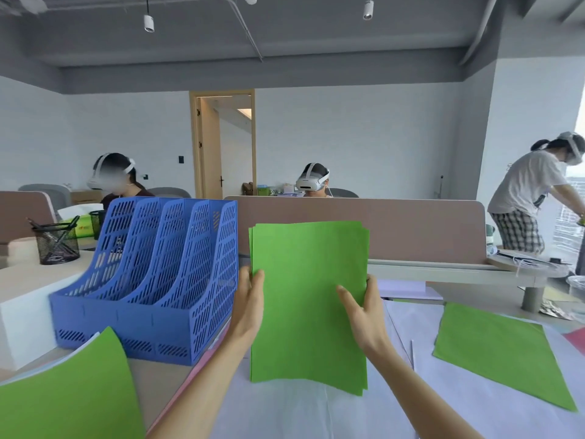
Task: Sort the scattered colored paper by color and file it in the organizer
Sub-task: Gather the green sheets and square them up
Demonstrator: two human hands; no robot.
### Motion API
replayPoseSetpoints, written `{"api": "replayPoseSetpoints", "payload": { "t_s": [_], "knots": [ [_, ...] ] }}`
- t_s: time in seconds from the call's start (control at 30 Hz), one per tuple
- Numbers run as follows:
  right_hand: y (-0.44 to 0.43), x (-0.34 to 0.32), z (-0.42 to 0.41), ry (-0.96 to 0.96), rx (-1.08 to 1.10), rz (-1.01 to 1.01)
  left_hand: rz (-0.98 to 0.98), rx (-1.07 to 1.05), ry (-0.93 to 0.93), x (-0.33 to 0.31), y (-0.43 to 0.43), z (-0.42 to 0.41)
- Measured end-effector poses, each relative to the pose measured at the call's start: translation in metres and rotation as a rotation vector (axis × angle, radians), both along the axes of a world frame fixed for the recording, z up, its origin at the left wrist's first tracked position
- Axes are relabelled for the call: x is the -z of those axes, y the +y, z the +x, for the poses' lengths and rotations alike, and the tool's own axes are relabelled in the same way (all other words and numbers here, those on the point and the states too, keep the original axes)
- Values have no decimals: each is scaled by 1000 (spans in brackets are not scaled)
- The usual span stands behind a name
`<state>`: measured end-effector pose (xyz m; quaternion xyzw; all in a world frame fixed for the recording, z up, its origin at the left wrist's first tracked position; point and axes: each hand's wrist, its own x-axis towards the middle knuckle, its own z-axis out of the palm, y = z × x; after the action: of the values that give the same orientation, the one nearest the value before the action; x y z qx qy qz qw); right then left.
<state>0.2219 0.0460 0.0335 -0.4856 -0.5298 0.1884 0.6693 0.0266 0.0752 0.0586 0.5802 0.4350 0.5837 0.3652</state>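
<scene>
Head view: left hand [250, 304] and right hand [364, 315] are gripping the green paper stack [308, 312] upright; blue organizer [152, 280] is standing just left.

Readable text: none in this view.
Yellow-green box [84, 230] behind the mesh pen cup [57, 243]: a small red mark on its face, possibly a logo, too blurred to read.
White T-shirt [522, 185] of the person standing at far right: a dark print low on the front, turned away and too small to make out.
</scene>
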Motion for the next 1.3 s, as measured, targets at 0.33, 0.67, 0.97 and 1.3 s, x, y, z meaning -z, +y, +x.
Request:
{"api": "replayPoseSetpoints", "payload": {
  "t_s": [0.33, 0.67, 0.97, 1.3],
  "knots": [
    [-10, 21, -7, 24, -64, -68, 7, -99, 70, 36, -10, 3],
    [-4, 30, 2, 59, 26, -279, -80, -124, 352, 48, -1, 10],
    [-2, 62, 43, -364, 239, -634, -149, -161, 1015, 82, 6, 28],
    [-50, 73, 170, -380, 609, -721, -133, 421, 692, 75, -20, 194]
  ]
}}
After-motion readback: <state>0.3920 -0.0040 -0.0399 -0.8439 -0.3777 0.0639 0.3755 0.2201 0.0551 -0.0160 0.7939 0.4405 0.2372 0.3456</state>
